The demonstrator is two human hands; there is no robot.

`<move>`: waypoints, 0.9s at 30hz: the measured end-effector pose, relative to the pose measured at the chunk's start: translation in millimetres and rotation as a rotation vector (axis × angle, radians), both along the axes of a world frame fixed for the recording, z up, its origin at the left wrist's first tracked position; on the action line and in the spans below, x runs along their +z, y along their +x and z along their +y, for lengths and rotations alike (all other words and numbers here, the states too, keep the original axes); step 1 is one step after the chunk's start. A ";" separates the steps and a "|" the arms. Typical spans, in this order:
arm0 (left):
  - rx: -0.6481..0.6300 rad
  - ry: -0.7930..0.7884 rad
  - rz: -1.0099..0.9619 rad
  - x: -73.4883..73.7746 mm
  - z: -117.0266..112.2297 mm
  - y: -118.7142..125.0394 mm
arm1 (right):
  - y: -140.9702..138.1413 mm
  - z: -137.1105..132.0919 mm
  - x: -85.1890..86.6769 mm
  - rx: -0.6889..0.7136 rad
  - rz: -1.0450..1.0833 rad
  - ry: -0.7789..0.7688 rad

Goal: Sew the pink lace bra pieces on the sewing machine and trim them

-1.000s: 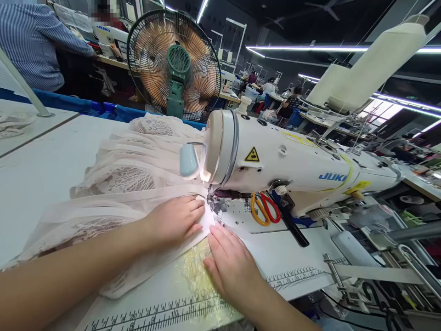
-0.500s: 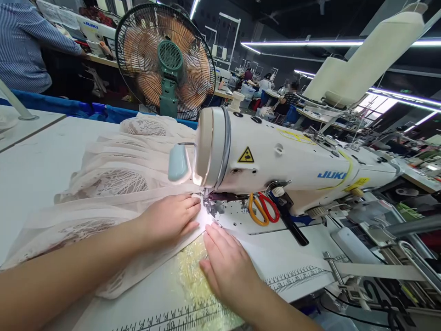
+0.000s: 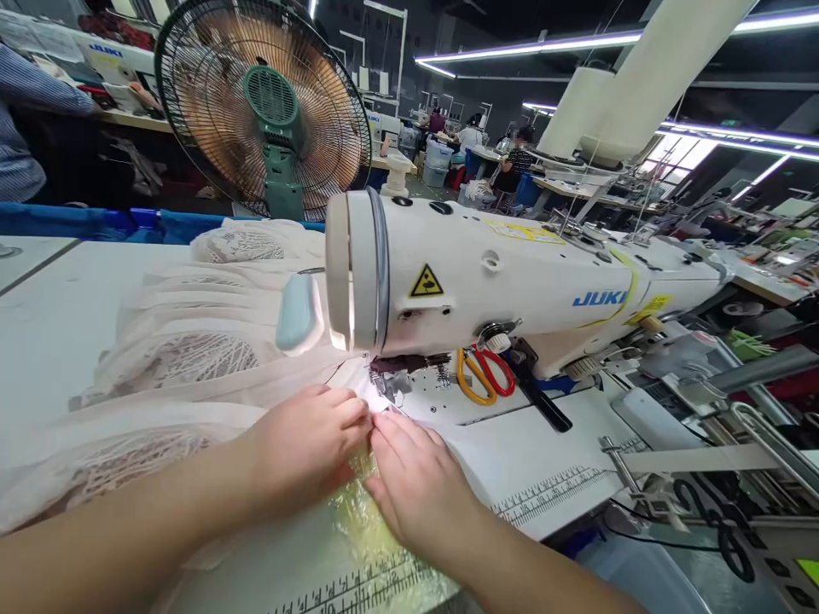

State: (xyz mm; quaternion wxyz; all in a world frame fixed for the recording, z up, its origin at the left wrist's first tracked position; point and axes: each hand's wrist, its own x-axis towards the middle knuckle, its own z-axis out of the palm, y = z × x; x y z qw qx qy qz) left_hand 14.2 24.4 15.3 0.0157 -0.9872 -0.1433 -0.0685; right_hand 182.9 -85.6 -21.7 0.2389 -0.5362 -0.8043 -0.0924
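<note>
Pale sheer fabric with lace panels (image 3: 205,354) lies in overlapping layers left of a white sewing machine (image 3: 473,277). My left hand (image 3: 310,439) is closed in a pinch on the fabric's edge, just in front of the presser foot (image 3: 379,388). Beside it, my right hand (image 3: 419,473) rests with its fingers stretched out, its fingertips touching those of my left hand. Under the two hands is a crinkled, yellowish, clear-covered patch (image 3: 364,520) on the table. The cloth between the fingertips is mostly hidden.
Orange-handled and red-handled scissors (image 3: 477,379) lie under the machine arm. A ruler strip (image 3: 550,495) runs along the table's front edge. Behind the table stands a large fan (image 3: 272,102). Thread cones (image 3: 646,85) rise at upper right. A person in a striped sleeve (image 3: 44,81) sits at far left.
My left hand has gone from lying flat beside the needle to a curled pinch nearer my right hand. The fabric edge has drawn back with it. The view has shifted slightly.
</note>
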 end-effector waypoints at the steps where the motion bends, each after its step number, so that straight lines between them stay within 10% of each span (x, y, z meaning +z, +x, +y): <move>1: -0.015 0.015 0.008 -1.2 -3.6 -1.5 | 0.1 -0.3 -0.3 0.000 0.000 -0.021; 10: -0.077 0.235 -0.030 -15.3 18.5 -3.6 | 2.5 -1.8 -2.2 0.026 0.014 -0.052; 27: -0.015 0.078 0.016 0.8 51.5 -1.2 | 13.6 -33.8 6.3 0.237 0.125 -0.102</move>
